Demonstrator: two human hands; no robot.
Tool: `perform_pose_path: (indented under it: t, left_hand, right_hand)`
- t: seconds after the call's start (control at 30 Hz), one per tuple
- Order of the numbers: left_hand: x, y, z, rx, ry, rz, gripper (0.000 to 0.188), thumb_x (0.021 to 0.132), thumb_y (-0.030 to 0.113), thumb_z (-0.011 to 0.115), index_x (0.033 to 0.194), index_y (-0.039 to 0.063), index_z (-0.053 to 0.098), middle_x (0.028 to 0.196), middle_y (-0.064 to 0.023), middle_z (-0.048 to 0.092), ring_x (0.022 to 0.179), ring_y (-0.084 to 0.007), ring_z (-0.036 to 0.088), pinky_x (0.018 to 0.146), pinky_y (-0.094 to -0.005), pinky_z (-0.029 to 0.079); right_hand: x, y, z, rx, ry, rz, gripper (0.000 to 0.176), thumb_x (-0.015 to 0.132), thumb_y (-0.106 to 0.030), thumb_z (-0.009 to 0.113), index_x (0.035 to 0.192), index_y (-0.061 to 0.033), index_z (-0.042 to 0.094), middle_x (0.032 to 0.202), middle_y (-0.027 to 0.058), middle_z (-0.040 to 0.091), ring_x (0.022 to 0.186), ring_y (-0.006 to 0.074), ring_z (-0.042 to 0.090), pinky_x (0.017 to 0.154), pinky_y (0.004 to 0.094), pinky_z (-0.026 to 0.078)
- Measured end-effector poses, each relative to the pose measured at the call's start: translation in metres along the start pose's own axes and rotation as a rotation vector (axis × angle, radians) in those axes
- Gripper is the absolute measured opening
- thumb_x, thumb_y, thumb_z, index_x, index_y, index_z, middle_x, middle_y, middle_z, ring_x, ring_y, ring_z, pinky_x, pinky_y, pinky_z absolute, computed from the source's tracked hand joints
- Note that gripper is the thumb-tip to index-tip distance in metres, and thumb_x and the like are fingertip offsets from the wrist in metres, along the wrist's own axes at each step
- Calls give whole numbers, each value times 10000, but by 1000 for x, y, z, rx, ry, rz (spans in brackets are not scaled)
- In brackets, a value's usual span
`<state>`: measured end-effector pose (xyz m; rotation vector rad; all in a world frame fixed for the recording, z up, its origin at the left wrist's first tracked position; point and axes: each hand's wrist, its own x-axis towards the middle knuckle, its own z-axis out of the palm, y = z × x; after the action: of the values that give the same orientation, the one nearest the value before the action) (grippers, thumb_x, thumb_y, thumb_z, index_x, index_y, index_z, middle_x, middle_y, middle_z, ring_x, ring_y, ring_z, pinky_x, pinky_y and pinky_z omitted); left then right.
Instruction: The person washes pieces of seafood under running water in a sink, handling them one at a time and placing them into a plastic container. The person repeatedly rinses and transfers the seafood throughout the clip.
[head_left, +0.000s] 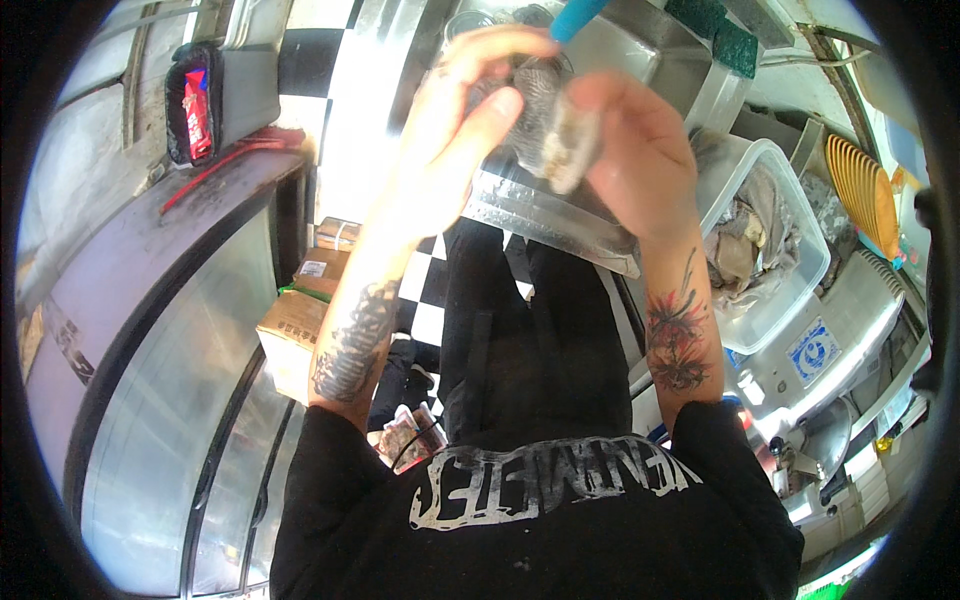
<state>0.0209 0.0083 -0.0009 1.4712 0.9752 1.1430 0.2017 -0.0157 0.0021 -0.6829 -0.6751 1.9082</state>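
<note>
Over the near edge of a stainless steel sink (637, 45), my left hand (480, 112) is closed around a grey, ridged, wet-looking piece (534, 105) that may be tripe. My right hand (637, 142), blurred, is at a pale, brownish flap (571, 150) beside that piece; whether the two parts are joined I cannot tell. A blue handle or tube (576, 19) shows just above my fingers. Right of my right forearm stands a clear plastic tub (814, 274) with similar grey and brown pieces (739, 247) inside.
Green scouring pads (735, 49) lie at the sink's right rim. Orange stacked trays or plates (862, 195) stand at the far right. Cardboard boxes (289, 330) are on the left, near a glass-fronted cabinet (180, 345). A black holder with a red packet (196, 116) sits at upper left.
</note>
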Motion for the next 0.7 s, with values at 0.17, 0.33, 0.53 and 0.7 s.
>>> perform_pose_path:
  t: [0.17,0.33,0.53,0.7]
  left_hand:
    - [-2,-9,-12,37,-208,-88,235,892,117,692,1113,42,666,1005,-80,705,921,-156,666,809,-278,508]
    - [-2,3,-22,55,-235,-35,166,875,126,721,1006,32,685,909,-67,696,836,-141,670,737,-269,509]
    - [-14,18,-9,43,-74,-190,154,883,132,718,998,32,698,871,-78,703,753,-142,672,696,-291,510]
    - [-17,24,-14,246,-67,-17,167,837,95,742,990,37,708,901,-95,706,818,-205,676,717,-280,507]
  right_hand:
    - [7,-20,-17,-100,-86,18,188,1001,-169,556,1103,-15,588,978,3,593,872,70,561,759,205,440]
    - [7,-30,-30,-527,61,56,138,979,-153,583,1044,-39,628,934,-2,615,848,75,577,723,234,471]
    - [8,-25,7,-1069,214,-332,185,905,-127,666,1069,-41,652,934,34,667,846,123,630,746,250,504]
    - [-3,-45,28,-1419,60,-436,142,839,-72,709,978,-50,701,863,62,704,737,168,673,669,259,518]
